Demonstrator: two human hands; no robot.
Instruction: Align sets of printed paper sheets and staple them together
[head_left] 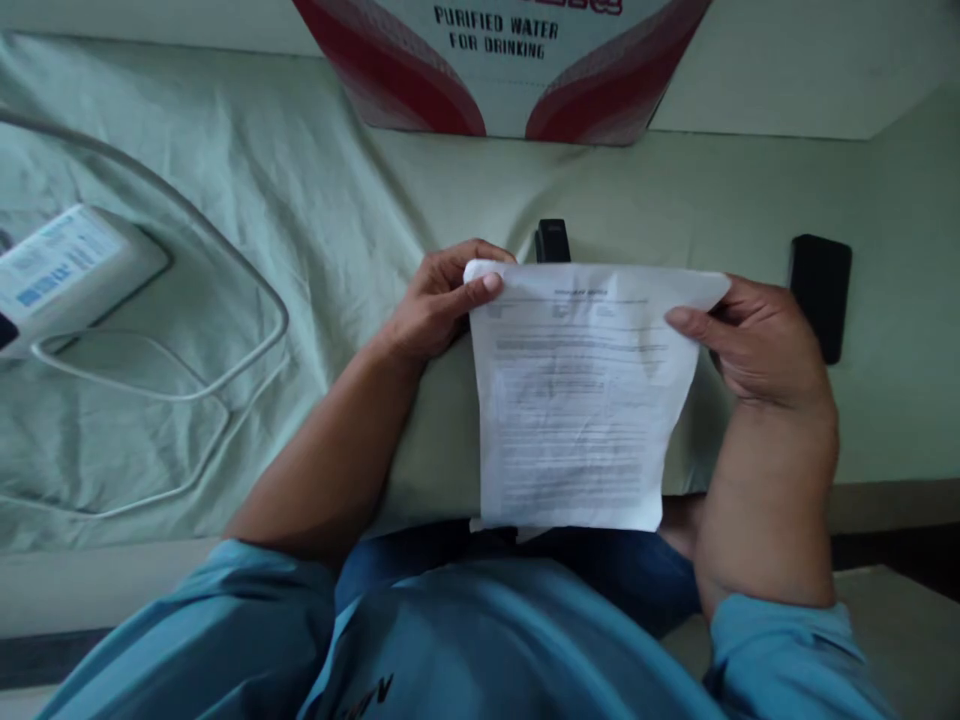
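A creased sheet of printed paper (574, 400) hangs between my two hands, its lower edge over my lap. My left hand (454, 295) pinches the top left corner, thumb on the printed side and fingers behind. At the top right corner, my right hand (761, 335) grips the sheet the same way. The print is too small to read. Just beyond the paper's top edge lies a small black object, perhaps a stapler (553, 240), partly hidden by the sheet.
A red and white drinking-water carton (510, 90) stands at the back. To the right lies a black phone-like slab (820, 298). On the left, a white box-shaped device (82, 270) and a looped grey cable (225, 230) rest on the pale green cloth (300, 150).
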